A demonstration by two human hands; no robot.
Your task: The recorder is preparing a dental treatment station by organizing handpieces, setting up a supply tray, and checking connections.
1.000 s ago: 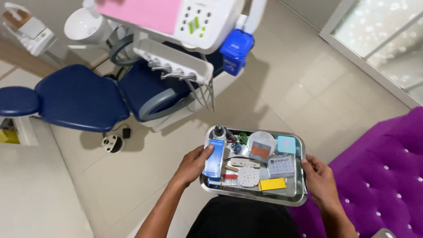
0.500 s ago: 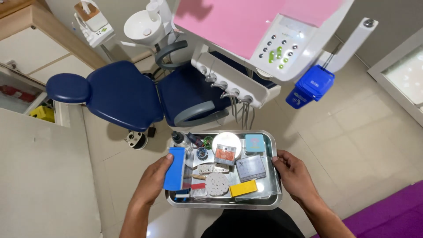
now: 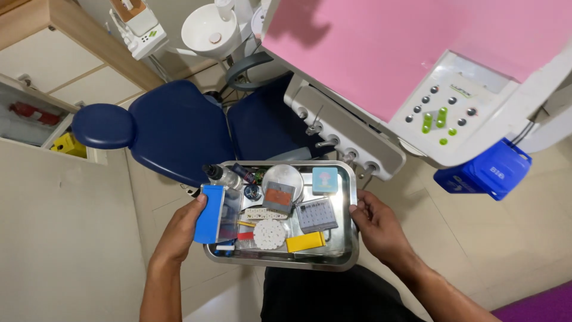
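I see a shiny steel tray (image 3: 351, 238), rectangular with rounded corners, carried in front of my body above the tiled floor (image 3: 476, 238). My left hand (image 3: 182, 229) is clamped on its left rim, thumb over a flat blue box (image 3: 210, 213); my right hand (image 3: 376, 225) grips the right rim. Inside lie a perforated white disc (image 3: 269, 234), a yellow block (image 3: 305, 241), a grey bur holder (image 3: 316, 214), a pale blue card (image 3: 325, 179) and a round clear lid (image 3: 282, 176). Small items near the bottle (image 3: 218, 174) are too cluttered to make out. Beyond stand a padded navy dental chair (image 3: 173, 128) and a pink-topped unit (image 3: 381, 53), cut off at the top.
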